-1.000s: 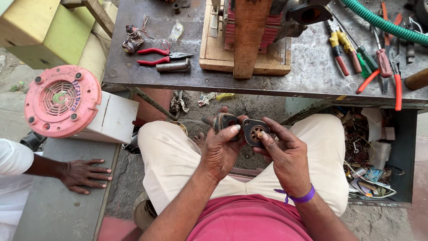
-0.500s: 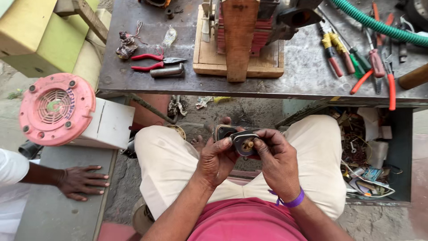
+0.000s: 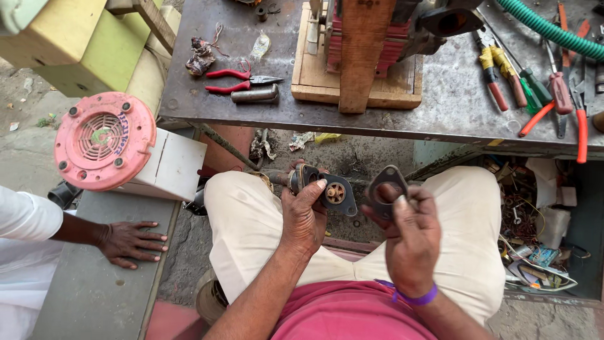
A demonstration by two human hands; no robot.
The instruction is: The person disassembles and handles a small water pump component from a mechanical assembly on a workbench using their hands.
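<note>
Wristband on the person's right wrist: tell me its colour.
Purple. The thin wristband circles the wrist behind the right hand, clearest in the head view.

Both forearms reach forward over the lap. The left hand [image 3: 305, 217] is curled closed, thumb extended on top. The right hand [image 3: 406, 236], apart from it, pinches with thumb and fingertips.

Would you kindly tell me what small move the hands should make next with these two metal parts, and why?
Probably bring the gasket-like plate in the right hand back toward the flanged part in the left hand. The two are held apart above the lap, the flange face is exposed, and their outlines look matched.
</note>
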